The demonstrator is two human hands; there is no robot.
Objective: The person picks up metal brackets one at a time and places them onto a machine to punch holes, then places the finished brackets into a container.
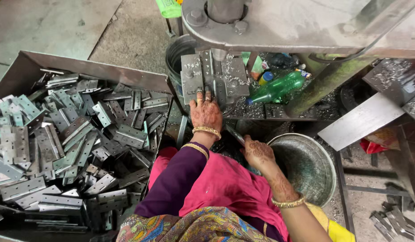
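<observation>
right hand: my right hand point(257, 152) is closest to me, curled around a thin metal strip point(234, 133) right at the rim of the round metal basin point(324, 168); wrist bent, one gold bangle on it

left hand: my left hand point(206, 112) reaches straight out, palm down, fingers flat on the press fixture point(214, 76); can't tell if it's pinching a piece under there or just pressing; two bangles on this wrist

hinges: way too many to count, a huge heap of flat metal hinges point(73, 143) filling the tray point(100, 69) on my left, plus a few loose ones on the floor at far right

basin: one, just beside my right hand

bottles: one green plastic bottle point(279, 87) lying tilted behind the fixture, among metal shavings

press: the machine arm point(297, 22) hangs over the fixture, farthest out
</observation>
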